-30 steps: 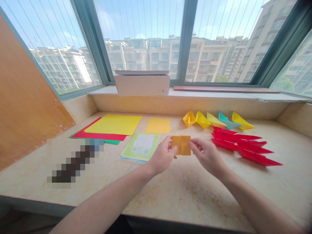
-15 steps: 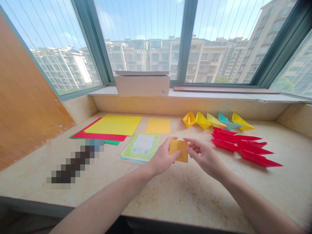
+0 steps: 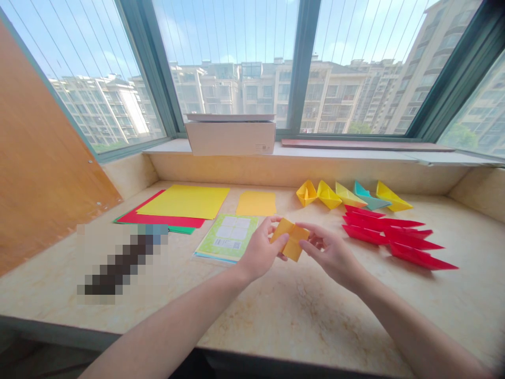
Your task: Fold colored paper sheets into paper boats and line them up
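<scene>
A small square of folded orange-yellow paper (image 3: pixel 291 239) is held up between my two hands, tilted, with a crease down its middle. My left hand (image 3: pixel 262 246) pinches its left side, thumb on the near face. On the right edge, my right hand (image 3: pixel 329 247) grips it between thumb and fingers. Some fingertips are hidden behind the paper. Red folded paper boats (image 3: pixel 394 231) lie to the right of my right hand. Behind them stands a row of yellow, orange and blue paper boats (image 3: pixel 329 195).
Left of my hands lies a green patterned paper packet (image 3: pixel 226 237), with an orange-yellow sheet (image 3: pixel 256 203) behind it. Large yellow sheets (image 3: pixel 185 201) cover red and green ones farther left. A blurred-out dark object (image 3: pixel 122 266) lies near-left. A white box (image 3: pixel 231 137) sits on the sill.
The folded paper has turned in my hands, from upright to slanted. My right fingers have shifted on its right edge. The boats and sheets stay put.
</scene>
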